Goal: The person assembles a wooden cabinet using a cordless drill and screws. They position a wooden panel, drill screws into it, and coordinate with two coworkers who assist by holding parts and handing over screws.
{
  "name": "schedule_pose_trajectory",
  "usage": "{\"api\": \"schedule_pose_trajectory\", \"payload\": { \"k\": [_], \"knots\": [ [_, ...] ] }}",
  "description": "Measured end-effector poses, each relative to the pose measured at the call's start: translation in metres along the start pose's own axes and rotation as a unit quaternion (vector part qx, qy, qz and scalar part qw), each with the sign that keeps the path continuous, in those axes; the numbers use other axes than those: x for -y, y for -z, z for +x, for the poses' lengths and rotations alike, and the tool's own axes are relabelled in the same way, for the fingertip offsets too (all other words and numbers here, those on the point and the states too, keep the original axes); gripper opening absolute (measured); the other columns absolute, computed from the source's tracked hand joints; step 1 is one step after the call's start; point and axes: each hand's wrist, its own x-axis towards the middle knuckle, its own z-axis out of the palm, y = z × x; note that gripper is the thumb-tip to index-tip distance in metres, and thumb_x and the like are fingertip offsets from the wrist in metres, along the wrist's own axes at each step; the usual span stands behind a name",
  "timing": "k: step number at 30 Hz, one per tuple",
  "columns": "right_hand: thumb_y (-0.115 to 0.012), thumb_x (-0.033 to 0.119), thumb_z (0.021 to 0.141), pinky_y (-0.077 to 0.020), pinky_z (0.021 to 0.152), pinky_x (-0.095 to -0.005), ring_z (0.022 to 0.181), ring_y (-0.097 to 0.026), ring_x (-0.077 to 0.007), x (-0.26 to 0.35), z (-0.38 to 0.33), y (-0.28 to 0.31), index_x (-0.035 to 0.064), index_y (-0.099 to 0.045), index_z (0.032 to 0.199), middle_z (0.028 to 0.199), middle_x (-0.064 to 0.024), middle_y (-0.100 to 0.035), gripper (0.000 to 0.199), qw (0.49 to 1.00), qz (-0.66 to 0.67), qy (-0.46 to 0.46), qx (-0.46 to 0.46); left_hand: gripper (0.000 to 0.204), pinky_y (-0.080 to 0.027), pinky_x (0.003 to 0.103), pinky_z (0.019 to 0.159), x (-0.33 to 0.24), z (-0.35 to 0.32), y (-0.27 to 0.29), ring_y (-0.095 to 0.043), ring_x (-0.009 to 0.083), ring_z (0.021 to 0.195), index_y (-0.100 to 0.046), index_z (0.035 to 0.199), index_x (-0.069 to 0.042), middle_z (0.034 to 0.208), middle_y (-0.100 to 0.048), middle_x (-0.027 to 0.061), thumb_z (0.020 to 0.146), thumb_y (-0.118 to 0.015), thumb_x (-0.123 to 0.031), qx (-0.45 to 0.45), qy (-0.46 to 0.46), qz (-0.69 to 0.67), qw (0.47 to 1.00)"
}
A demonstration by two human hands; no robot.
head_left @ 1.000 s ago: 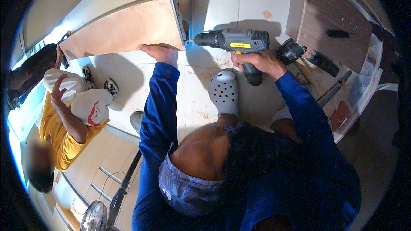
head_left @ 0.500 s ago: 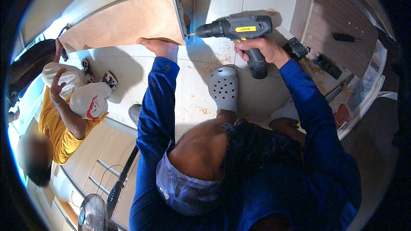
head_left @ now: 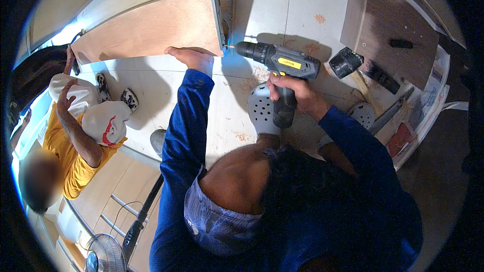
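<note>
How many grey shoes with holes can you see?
2: one clog below the drill held in the right hand; another clog, partly covered by the sleeve, beside the mallet.

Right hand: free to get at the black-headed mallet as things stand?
Probably not: the right hand is wrapped around the drill's grip. Otherwise the way looks free; the mallet lies nearby, to the hand's right, with nothing visible between.
</note>
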Motion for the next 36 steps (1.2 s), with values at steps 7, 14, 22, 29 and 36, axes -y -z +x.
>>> {"api": "schedule_pose_trajectory", "payload": {
  "k": [7,14,22,29,36],
  "knots": [
    [-0.065,0.019,0.099,-0.0508,0.068,-0.0305,0.069,-0.060,-0.0119,0.027,0.002,0.001,0.0037,-0.061,0.097,0.077,-0.0030,-0.061,0.016,0.972,-0.209,0.101,0.045,0.093,-0.030,0.049,0.123,0.002,0.006,0.005,-0.039,0.0359,0.148,-0.033,0.160,-0.014,0.163,-0.038,0.0123,0.097,-0.012,-0.080,-0.004,0.014,-0.021,1.000],
    [-0.066,0.025,0.098,-0.0493,0.067,-0.0282,0.067,-0.060,-0.0116,0.040,0.013,0.022,0.0053,-0.062,0.101,0.079,-0.0037,-0.063,0.020,0.979,-0.188,0.047,0.068,0.092,-0.041,0.051,0.116,0.004,0.007,0.003,-0.050,0.0349,0.140,-0.043,0.153,-0.014,0.155,-0.049,0.0102,0.096,-0.014,-0.080,-0.040,-0.041,0.016,0.998],
    [-0.064,0.019,0.094,-0.0550,0.067,-0.0288,0.068,-0.065,-0.0141,0.025,0.020,0.032,0.0010,-0.067,0.108,0.097,-0.0129,-0.071,0.023,0.999,0.007,0.009,0.053,0.089,-0.043,0.052,0.115,0.000,0.006,0.002,-0.052,0.0364,0.138,-0.044,0.152,-0.014,0.152,-0.052,0.0111,0.096,-0.019,-0.078,0.008,-0.009,0.007,1.000],
    [-0.066,0.023,0.092,-0.0549,0.067,-0.0301,0.068,-0.066,-0.0147,0.001,0.011,0.021,0.0018,-0.065,0.099,0.083,-0.0088,-0.067,0.022,0.997,0.070,-0.013,0.022,0.093,-0.041,0.055,0.116,0.001,0.010,0.009,-0.050,0.0379,0.139,-0.043,0.153,-0.014,0.152,-0.052,0.0123,0.094,-0.017,-0.081,-0.012,-0.014,0.026,0.999],
    [-0.065,0.023,0.091,-0.0552,0.073,-0.0354,0.070,-0.063,-0.0151,0.004,0.004,0.007,0.0029,-0.062,0.101,0.084,-0.0076,-0.064,0.023,0.978,0.196,-0.059,0.036,0.094,-0.042,0.053,0.116,0.001,0.010,0.009,-0.051,0.0363,0.138,-0.043,0.153,-0.014,0.154,-0.051,0.0110,0.094,-0.016,-0.083,-0.024,-0.002,0.041,0.999]
  ]
}}
